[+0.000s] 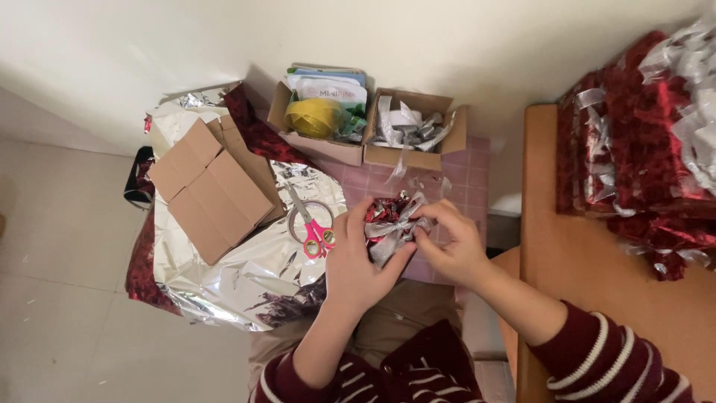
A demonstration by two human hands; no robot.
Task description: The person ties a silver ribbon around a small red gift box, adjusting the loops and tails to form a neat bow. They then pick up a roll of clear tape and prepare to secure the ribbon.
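My left hand (358,261) cups a small box wrapped in shiny red foil (385,210) from the left and below. My right hand (453,242) pinches the silver ribbon (389,233) tied across that box, fingers closed on a loop of it. The box is held above a pink mat, in front of my lap. Both sleeves are dark red with white stripes.
Pink-handled scissors (313,227) lie on a silver foil sheet (224,276) beside a flattened cardboard box (212,190). Two open cartons stand by the wall, one with yellow tape (315,117), one with silver ribbon scraps (410,128). Red wrapped parcels (641,149) pile on a wooden table (574,276) at right.
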